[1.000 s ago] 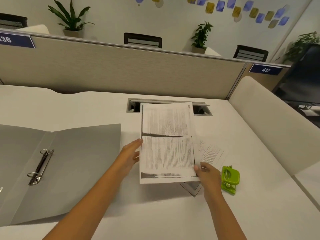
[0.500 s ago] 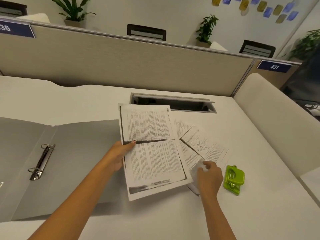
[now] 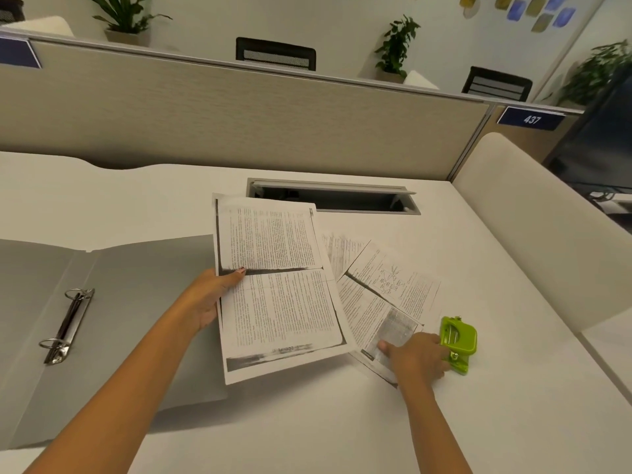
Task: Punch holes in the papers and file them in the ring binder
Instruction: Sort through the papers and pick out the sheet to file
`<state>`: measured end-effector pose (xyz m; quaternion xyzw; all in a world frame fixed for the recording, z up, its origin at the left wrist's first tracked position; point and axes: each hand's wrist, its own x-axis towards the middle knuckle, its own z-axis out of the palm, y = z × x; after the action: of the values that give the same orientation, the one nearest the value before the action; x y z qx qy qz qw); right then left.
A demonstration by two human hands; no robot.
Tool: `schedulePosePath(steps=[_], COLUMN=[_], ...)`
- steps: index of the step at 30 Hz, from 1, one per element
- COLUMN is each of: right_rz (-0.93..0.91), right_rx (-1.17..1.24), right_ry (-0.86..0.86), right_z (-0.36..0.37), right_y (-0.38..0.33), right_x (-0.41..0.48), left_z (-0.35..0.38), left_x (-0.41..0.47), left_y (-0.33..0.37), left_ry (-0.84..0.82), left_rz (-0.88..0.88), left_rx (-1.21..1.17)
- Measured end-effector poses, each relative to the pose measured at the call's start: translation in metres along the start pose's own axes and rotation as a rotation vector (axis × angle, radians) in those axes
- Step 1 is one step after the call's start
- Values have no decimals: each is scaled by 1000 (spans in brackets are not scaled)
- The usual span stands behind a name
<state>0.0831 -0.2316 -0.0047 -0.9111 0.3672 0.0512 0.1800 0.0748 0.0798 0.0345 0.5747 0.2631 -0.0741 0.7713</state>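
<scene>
The left hand (image 3: 208,299) pinches the left edge of a printed sheet (image 3: 277,285), thumb on top at the dark band across its middle, the other fingers hidden beneath. The sheet is lifted off the desk (image 3: 342,432) and tilted, its shadow falling under its near edge, and its left part overlaps the right cover of the open grey ring binder (image 3: 136,302). The right hand (image 3: 415,360) lies palm down, fingers spread rather than closed, pressing on the near corner of the loose papers (image 3: 383,289) that fan out flat on the desk to the right of the held sheet. Whether its fingertips touch the green hole punch (image 3: 458,342) just beside it cannot be told; the hand covers the punch's near left part. The punch stands on the desk at the right corner of the fanned papers. The binder lies open at the left edge of the desk, its metal rings (image 3: 66,325) on the spine. Behind the papers a cable slot (image 3: 333,198) is set into the desk before the beige partition (image 3: 239,121)
</scene>
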Motion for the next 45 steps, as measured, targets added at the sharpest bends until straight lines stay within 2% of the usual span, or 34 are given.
schedulePosePath(steps=[7, 17, 21, 24, 27, 30, 34, 37, 41, 43, 45], right_rz=[-48, -9, -105, -130, -83, -131, -287, -425, -708, -819, -895], right_rx=[-140, -114, -211, -154, 96, 264, 508, 487, 407, 434, 495], right_ry=[-45, -121, -153, -156, -167, -27, 167, 281, 556, 696, 763], right_z=[-5, -9, -12, -16, -17, -18, -30, -42, -67, -80, -93], right_y=[-1, -1, 1, 2, 5, 12, 16, 11, -3, -9, -15], right_x=[0, 10, 11, 9, 6, -1, -8, -11, -32, -44, -57], left_z=[-1, -8, -8, -8, -8, -9, -9, -7, -3, -1, 1], left_x=[-4, -8, -10, -12, -13, -14, -15, -16, -16, -16, -17], left_y=[0, -3, -3, -3, -2, -2, -4, -6, -8, -10, -10], left_ry=[46, 85, 99, 107, 115, 121, 135, 140, 142, 143, 142], left_rz=[-1, -31, -33, -30, -22, -12, -1, 4, 23, 31, 29], left_rx=[56, 103, 109, 114, 121, 133, 152, 170, 196, 209, 207])
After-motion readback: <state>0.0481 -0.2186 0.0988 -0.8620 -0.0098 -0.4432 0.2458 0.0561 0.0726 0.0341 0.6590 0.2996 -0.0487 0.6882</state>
